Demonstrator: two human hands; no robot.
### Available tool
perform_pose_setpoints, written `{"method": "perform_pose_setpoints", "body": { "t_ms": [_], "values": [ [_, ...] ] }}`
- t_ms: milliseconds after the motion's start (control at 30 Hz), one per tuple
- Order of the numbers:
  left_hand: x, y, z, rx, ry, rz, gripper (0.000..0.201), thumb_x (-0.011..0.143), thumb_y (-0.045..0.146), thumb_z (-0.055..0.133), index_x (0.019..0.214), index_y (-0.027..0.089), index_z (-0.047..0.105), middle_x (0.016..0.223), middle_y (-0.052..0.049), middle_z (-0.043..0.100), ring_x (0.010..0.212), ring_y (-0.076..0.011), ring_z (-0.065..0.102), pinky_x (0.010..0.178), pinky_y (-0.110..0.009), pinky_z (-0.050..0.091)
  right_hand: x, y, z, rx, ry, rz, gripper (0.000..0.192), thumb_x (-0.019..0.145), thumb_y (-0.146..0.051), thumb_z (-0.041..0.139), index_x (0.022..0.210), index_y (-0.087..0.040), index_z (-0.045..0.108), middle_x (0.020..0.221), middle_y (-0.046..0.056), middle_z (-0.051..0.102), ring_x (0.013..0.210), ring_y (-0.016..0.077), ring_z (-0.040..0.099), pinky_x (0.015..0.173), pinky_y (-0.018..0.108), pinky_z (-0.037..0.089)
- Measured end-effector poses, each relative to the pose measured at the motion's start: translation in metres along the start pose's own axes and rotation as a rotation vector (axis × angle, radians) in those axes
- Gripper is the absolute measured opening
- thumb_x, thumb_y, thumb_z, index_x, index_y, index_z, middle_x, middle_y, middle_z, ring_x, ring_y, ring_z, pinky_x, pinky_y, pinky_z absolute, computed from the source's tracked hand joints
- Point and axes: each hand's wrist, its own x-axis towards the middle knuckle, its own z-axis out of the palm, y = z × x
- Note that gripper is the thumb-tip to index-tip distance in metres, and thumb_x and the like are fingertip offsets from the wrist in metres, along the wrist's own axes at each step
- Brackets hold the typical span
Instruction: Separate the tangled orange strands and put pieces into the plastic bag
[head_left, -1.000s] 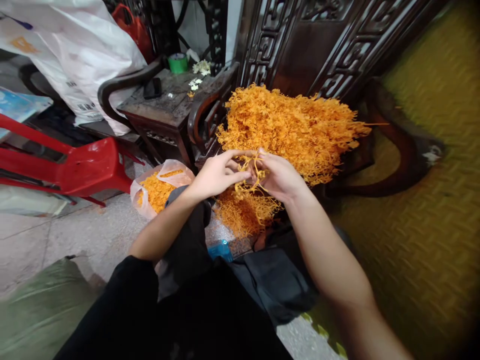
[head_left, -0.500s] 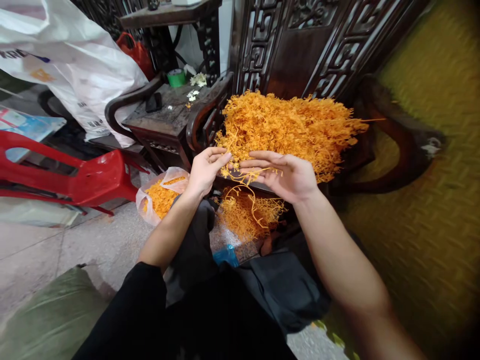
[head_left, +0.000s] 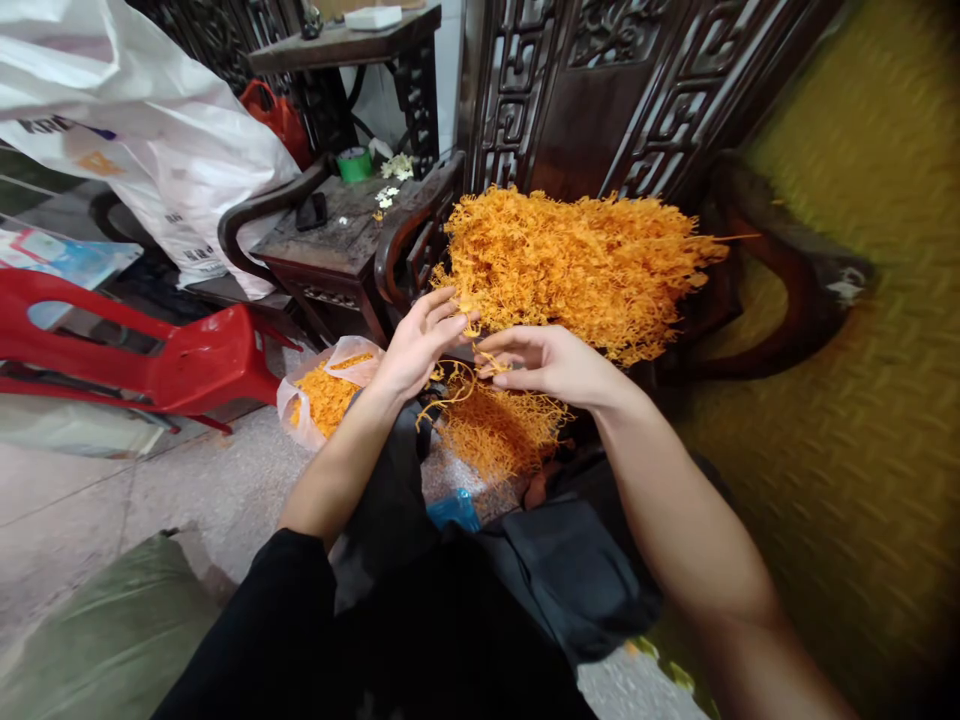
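A thin orange sprig with a curling, branched stem hangs between my hands. My left hand has its thumb and fingertips closed at the sprig's upper end. My right hand pinches small orange strands between thumb and bent fingers, just right of the left fingertips. Right behind the hands, a large heap of orange sprigs lies on the dark wooden chair seat. Below them, down by the floor, is a tangled pile of bare orange stems.
A clear plastic bag of loose orange pieces stands on the floor to the left, near a red plastic chair. Green tape and white bits sit on a wooden side table. A carved armrest curves at the right.
My right hand has turned over and curled its formerly outstretched fingers into a pinch. The curling stem has swung left, and the left hand has shifted slightly.
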Motion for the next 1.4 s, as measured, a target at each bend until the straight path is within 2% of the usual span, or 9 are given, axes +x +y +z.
{"method": "perform_pose_setpoints", "body": {
  "t_ms": [200,333,433,567,733,933,1133,1300,1400],
  "values": [
    [-0.011,-0.010,0.003,0.209,-0.040,0.211,0.079,0.070,0.034,0.097,0.137,0.031,0.056,0.164,-0.010,0.045,0.147,-0.0321,0.054,0.107,-0.040,0.058,0.004,0.001,0.008,0.055,0.218,-0.074,0.036,0.077,-0.038,0.091,0.104,-0.019,0.076,0.100,0.007,0.080,0.091,0.0191,0.076,0.092,0.037,0.062],
    [-0.012,-0.015,0.004,0.390,0.121,0.136,0.055,0.079,0.045,0.090,0.120,0.020,0.064,0.126,-0.013,0.071,0.105,-0.0214,0.075,0.078,-0.027,0.062,0.004,0.002,0.010,-0.056,0.318,-0.169,0.033,0.076,-0.039,0.090,0.100,-0.020,0.077,0.101,0.007,0.079,0.090,0.0202,0.074,0.091,0.039,0.061],
    [-0.014,-0.018,0.009,0.343,-0.005,-0.087,0.050,0.084,0.058,0.084,0.101,0.016,0.064,0.085,-0.008,0.075,0.071,-0.0158,0.073,0.059,-0.024,0.057,0.006,0.005,0.013,-0.313,0.392,-0.250,0.026,0.079,-0.039,0.088,0.094,-0.021,0.079,0.100,0.008,0.079,0.092,0.0232,0.072,0.091,0.042,0.059],
    [-0.013,-0.023,0.012,0.085,-0.059,-0.232,0.062,0.069,0.050,0.097,0.105,0.016,0.061,0.088,-0.008,0.079,0.080,-0.0199,0.078,0.065,-0.028,0.061,0.008,0.008,0.018,-0.571,0.402,-0.363,0.012,0.088,-0.036,0.080,0.090,-0.024,0.081,0.102,0.008,0.080,0.099,0.0270,0.073,0.098,0.047,0.057],
    [-0.008,-0.022,0.009,-0.004,-0.005,-0.226,0.065,0.056,0.032,0.104,0.101,0.014,0.062,0.075,0.001,0.072,0.064,-0.0111,0.070,0.052,-0.019,0.048,0.008,0.009,0.016,-0.363,0.305,-0.306,0.015,0.089,-0.029,0.078,0.102,-0.023,0.082,0.113,0.008,0.080,0.107,0.0264,0.076,0.104,0.047,0.059],
    [-0.012,-0.024,0.012,0.012,-0.022,-0.211,0.055,0.070,0.038,0.097,0.103,0.016,0.060,0.081,0.000,0.069,0.076,-0.0126,0.071,0.065,-0.025,0.060,0.010,0.016,0.013,-0.268,0.292,-0.271,0.027,0.094,-0.025,0.070,0.119,-0.023,0.079,0.125,0.008,0.079,0.119,0.0262,0.074,0.117,0.052,0.053],
    [-0.010,-0.033,0.020,-0.013,0.005,-0.135,0.055,0.061,0.037,0.102,0.088,0.016,0.058,0.073,0.001,0.070,0.066,-0.0116,0.071,0.069,-0.026,0.062,0.010,0.016,0.027,-0.477,0.373,-0.365,0.027,0.097,-0.019,0.062,0.117,-0.022,0.079,0.127,0.009,0.078,0.120,0.0269,0.075,0.113,0.049,0.056],
    [-0.007,-0.017,0.005,-0.051,0.193,0.018,0.038,0.061,0.023,0.094,0.077,0.017,0.060,0.062,0.003,0.067,0.053,-0.0091,0.065,0.052,-0.019,0.051,0.010,0.013,-0.012,-0.501,0.777,-0.509,0.023,0.088,-0.009,0.058,0.093,-0.021,0.077,0.104,0.007,0.080,0.101,0.0244,0.077,0.098,0.045,0.062],
    [-0.012,-0.009,-0.001,-0.063,0.187,0.006,0.037,0.060,0.022,0.095,0.079,0.016,0.063,0.063,0.002,0.069,0.056,-0.0094,0.067,0.054,-0.018,0.053,0.012,0.014,-0.041,-0.354,0.935,-0.517,0.023,0.087,-0.009,0.052,0.095,-0.022,0.069,0.090,0.005,0.073,0.084,0.0191,0.073,0.082,0.038,0.062]
  ]
}}
